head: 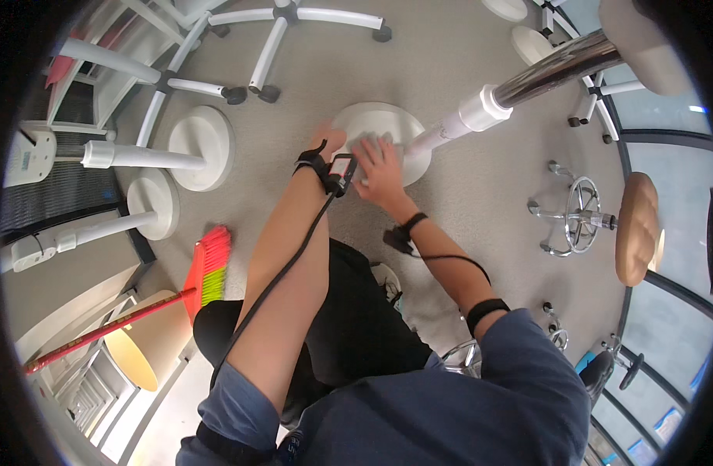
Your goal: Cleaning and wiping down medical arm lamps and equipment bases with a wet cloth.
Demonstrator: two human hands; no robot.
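Observation:
In front of me on the floor stands a round white stand base (376, 119), with a white tube (441, 133) rising from it toward the upper right. My right hand (382, 173) lies over the near part of the base, fingers spread and holding nothing. At the base's left rim is my left hand (329, 138); it is blurred, and its fingers are partly hidden, so its grip is unclear. Each wrist wears a black strap with a small cabled device, the left device (340, 173) and the right device (398, 239).
Two more white-based stands (202, 148) are at the left, near a red broom (212, 259). Wheeled white legs (266, 58) cross the top. A tan-seated stool (636, 230) stands right. A chrome pole (557, 70) slants overhead. My shoe (386, 282) is below the hands.

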